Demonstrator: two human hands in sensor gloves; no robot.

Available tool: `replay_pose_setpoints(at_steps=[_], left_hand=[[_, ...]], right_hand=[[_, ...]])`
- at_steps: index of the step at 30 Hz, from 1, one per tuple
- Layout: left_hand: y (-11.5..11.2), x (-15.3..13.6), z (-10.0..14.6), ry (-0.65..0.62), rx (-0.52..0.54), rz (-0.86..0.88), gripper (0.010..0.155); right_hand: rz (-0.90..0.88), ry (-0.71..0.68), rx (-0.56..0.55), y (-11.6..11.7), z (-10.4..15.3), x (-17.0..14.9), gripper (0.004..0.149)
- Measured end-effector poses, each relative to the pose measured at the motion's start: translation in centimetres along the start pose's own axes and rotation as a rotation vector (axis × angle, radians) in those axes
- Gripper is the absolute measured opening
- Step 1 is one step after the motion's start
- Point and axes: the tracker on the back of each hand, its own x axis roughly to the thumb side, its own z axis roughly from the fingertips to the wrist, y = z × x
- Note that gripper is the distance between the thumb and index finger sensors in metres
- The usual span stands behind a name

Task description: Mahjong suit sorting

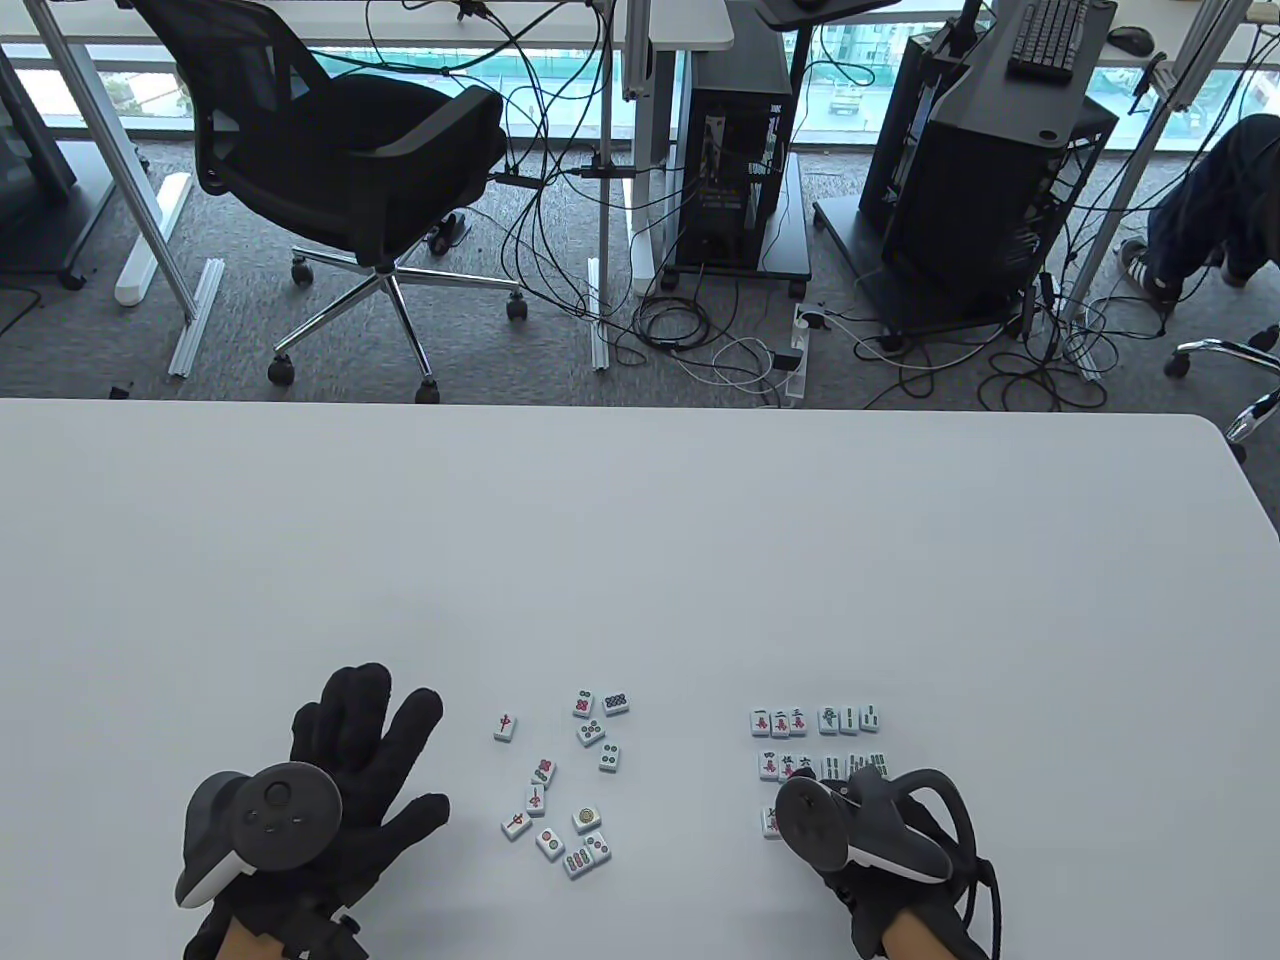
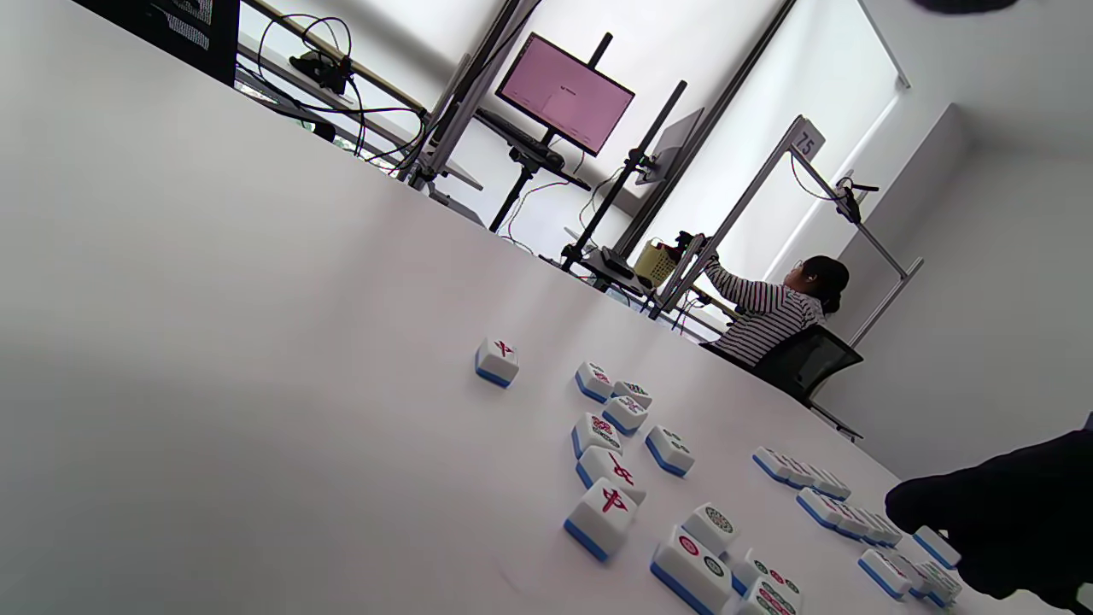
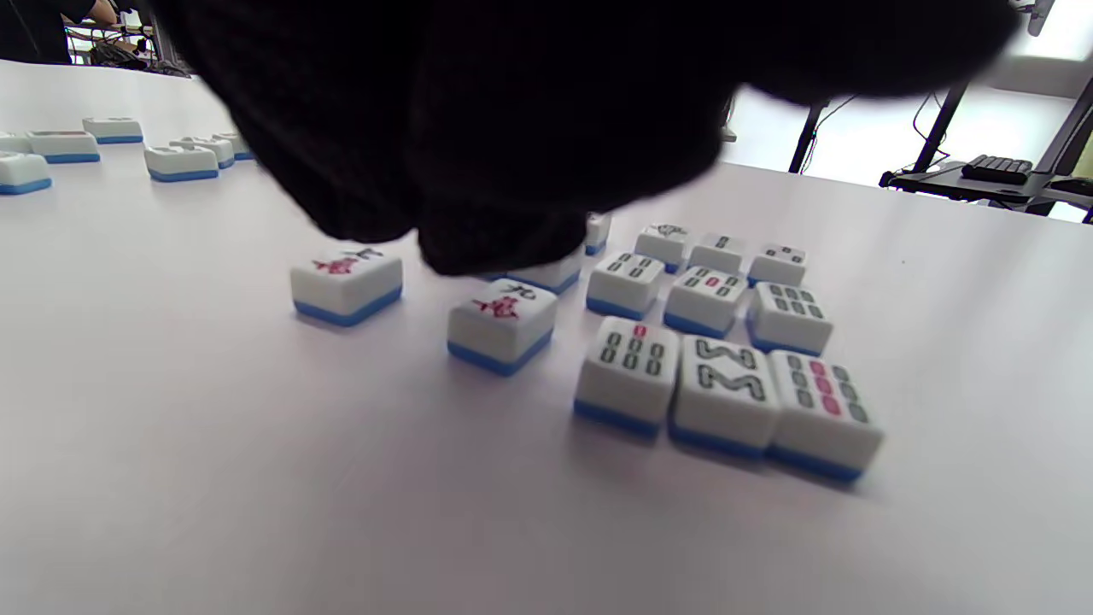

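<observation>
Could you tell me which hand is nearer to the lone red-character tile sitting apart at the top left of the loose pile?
The left. The left hand lies flat just left of that lone tile, fingertips close to it. The right hand is far to its right, over the sorted rows.

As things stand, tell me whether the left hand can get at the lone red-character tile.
Probably yes: the left hand lies flat, fingers spread, and only bare table separates it from the lone red-character tile.
</observation>
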Motion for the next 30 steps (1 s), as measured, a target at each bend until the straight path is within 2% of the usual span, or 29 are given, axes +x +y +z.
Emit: replay_pose_setpoints(at_steps=[8, 21, 26, 30], left_hand=[[-0.1, 0.0, -0.1, 0.008, -0.003, -0.001, 0.081], [-0.1, 0.0, -0.1, 0.01, -0.006, 0.001, 0.082], [-0.1, 0.0, -0.1, 0.009, -0.009, -0.001, 0.081], [-0.1, 0.0, -0.1, 0.007, -0.008, -0.006, 0.081]], right_hand=[[0.09, -0.03, -0.063, 1.4, -0.2, 1.1, 0.057], [0.114, 0.025, -0.027, 1.8, -0.7, 1.6, 0.058], [-0.047, 0.056, -0.14, -1.7, 0.4, 0.5, 0.063], [-0.205, 0.031, -0.303, -5.2, 1.5, -0.2, 0.069]])
